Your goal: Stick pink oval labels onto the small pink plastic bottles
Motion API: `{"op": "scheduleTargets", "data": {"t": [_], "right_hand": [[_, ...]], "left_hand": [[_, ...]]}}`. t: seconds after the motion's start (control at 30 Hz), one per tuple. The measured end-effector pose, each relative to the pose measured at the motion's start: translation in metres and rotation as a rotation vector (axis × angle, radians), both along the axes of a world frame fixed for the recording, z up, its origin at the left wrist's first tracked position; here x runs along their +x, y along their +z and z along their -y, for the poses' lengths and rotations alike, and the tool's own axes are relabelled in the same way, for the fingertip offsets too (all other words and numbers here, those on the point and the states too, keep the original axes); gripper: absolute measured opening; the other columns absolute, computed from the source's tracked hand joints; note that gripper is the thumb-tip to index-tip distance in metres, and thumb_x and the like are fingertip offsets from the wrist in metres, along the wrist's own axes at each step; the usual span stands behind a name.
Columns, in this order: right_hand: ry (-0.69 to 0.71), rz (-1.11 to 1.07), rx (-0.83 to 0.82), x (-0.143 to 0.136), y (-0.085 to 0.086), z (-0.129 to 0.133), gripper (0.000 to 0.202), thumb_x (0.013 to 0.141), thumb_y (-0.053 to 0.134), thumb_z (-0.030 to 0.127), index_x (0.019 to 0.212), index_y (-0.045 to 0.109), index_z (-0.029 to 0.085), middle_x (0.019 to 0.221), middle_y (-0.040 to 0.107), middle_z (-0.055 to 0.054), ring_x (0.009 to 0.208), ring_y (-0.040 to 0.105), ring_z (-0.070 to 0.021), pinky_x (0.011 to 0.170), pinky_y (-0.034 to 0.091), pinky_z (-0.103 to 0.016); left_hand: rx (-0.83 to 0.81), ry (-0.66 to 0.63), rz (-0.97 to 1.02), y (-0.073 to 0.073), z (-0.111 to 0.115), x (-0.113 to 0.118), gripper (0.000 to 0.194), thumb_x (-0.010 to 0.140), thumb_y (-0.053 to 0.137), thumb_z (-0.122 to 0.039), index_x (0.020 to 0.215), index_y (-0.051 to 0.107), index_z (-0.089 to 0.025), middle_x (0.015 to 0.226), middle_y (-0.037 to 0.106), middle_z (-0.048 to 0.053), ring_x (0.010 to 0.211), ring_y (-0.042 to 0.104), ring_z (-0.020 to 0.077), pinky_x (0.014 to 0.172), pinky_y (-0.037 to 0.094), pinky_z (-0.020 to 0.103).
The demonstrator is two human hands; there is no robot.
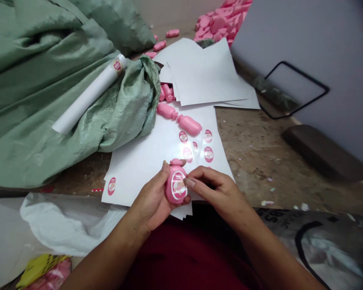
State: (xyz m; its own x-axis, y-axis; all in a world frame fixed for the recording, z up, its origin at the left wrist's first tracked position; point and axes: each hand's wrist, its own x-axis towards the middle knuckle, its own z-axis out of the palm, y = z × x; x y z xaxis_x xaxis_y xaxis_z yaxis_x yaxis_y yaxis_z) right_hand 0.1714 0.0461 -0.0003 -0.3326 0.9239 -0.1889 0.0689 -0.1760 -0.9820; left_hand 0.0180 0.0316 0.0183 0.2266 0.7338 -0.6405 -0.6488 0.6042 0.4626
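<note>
My left hand (157, 195) is wrapped round a small pink plastic bottle (172, 193), held neck up with its broad side facing me. On that side sits an oval pink-and-white sticker (179, 186). My right hand (213, 187) pinches thumb and forefinger at the sticker's right edge; the fingertips partly cover that edge. Below the hands lies a white sticker sheet (142, 169), with several oval stickers (208, 154) to the right and a single oval sticker (111, 186) near its left corner. Two pink bottles (190, 125) lie neck to neck on the sheet.
A large green woven sack (48, 100) fills the left, with a rolled sheet (87, 96) resting on it. White sheets (205, 76) are stacked behind. Pink bottles (220, 22) are heaped at the back. A black wire frame (305, 76) and brown block (325, 151) stand right.
</note>
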Motion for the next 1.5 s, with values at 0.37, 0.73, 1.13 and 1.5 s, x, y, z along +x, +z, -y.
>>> {"op": "scheduleTargets", "data": {"t": [0.37,0.73,1.13,1.5], "right_hand": [[-0.004,-0.004,0.011,0.0010,-0.0035,0.0003,0.021,0.082,0.070,0.041,0.075,0.070,0.021,0.061,0.067,0.002,0.058,0.059,-0.0141,0.058,0.045,-0.026],[0.004,-0.018,0.017,-0.0019,-0.0013,-0.0013,0.022,0.083,0.071,0.042,0.074,0.067,0.022,0.060,0.068,0.002,0.058,0.062,-0.0142,0.060,0.049,-0.026],[0.020,-0.013,0.001,-0.0016,-0.0007,-0.0021,0.024,0.084,0.068,0.044,0.075,0.066,0.022,0.062,0.069,0.001,0.060,0.064,-0.0157,0.063,0.050,-0.029],[0.011,-0.034,-0.014,-0.0017,-0.0034,-0.0008,0.024,0.084,0.071,0.043,0.076,0.067,0.021,0.062,0.069,0.001,0.060,0.063,-0.0153,0.063,0.050,-0.029]], "left_hand": [[0.002,0.013,-0.001,0.0018,0.0006,0.0009,0.040,0.102,0.040,-0.044,0.117,0.062,-0.015,0.090,0.060,0.006,0.069,0.060,0.0115,0.056,0.052,0.024],[0.043,0.015,-0.015,0.0001,-0.0004,0.0018,0.038,0.102,0.042,-0.044,0.118,0.061,-0.015,0.092,0.059,0.005,0.071,0.059,0.0107,0.059,0.052,0.023],[0.046,0.026,-0.007,-0.0040,0.0014,0.0005,0.037,0.099,0.049,-0.045,0.117,0.064,-0.016,0.092,0.060,0.005,0.073,0.060,0.0119,0.061,0.053,0.024],[0.024,0.027,-0.023,-0.0018,0.0007,0.0019,0.038,0.101,0.045,-0.044,0.117,0.064,-0.015,0.094,0.060,0.006,0.073,0.060,0.0120,0.060,0.054,0.024]]}}
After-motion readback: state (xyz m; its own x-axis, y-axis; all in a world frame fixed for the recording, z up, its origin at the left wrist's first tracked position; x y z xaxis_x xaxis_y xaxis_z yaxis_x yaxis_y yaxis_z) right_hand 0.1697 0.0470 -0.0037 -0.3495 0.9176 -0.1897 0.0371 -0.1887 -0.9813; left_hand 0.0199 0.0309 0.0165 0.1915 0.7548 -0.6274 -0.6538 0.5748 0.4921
